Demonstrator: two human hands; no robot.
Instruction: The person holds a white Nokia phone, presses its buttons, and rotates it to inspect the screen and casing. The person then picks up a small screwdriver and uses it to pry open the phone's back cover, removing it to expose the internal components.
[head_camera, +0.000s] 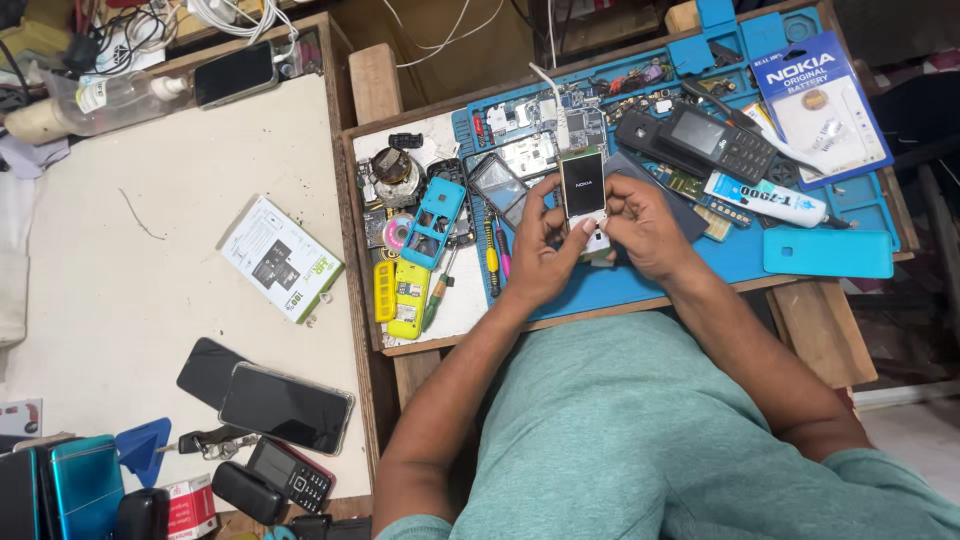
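Both hands, left hand (535, 250) and right hand (640, 228), clamp the small white keypad phone with lit screen (584, 192), fingers curled tight round it. Thumbs press its lower keypad end. One slip could drop it onto the blue rubber work mat (720, 262) just beneath the fingertips.

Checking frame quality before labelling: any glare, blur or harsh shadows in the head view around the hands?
Head view: even, soft light, no hard shadows; small white keypad phone sharp, lit screen readable without glare; left hand and right hand unblurred; mild sheen on black glass smartphone; corners darker.

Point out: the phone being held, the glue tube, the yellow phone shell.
small phone (582, 186), head view, on its lit screen.
glue tube (765, 199), head view, on the white body.
yellow phone shell (409, 297), head view, on its middle.
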